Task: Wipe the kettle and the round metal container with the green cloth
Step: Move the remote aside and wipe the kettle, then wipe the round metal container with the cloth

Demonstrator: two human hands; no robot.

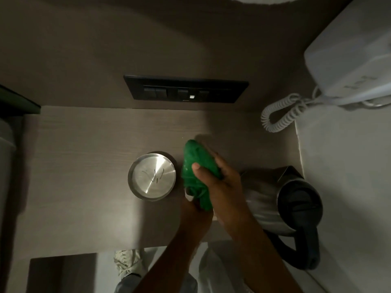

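Note:
The green cloth [195,163] is bunched up above the wooden counter [84,144], between the two objects. My right hand [220,182] grips its upper part, thumb pressed on the fabric. My left hand [194,210] holds the lower end from underneath and is partly hidden by the right one. The round metal container [152,177], with a shiny brushed lid, stands just left of the cloth, untouched. The steel kettle [281,206], with a black lid and black handle, stands at the right, close behind my right wrist.
A dark switch panel [186,92] is set in the back wall. A white wall phone [349,60] with a coiled cord [281,115] hangs at the upper right. Below the counter's front edge a shoe [127,265] shows on the floor.

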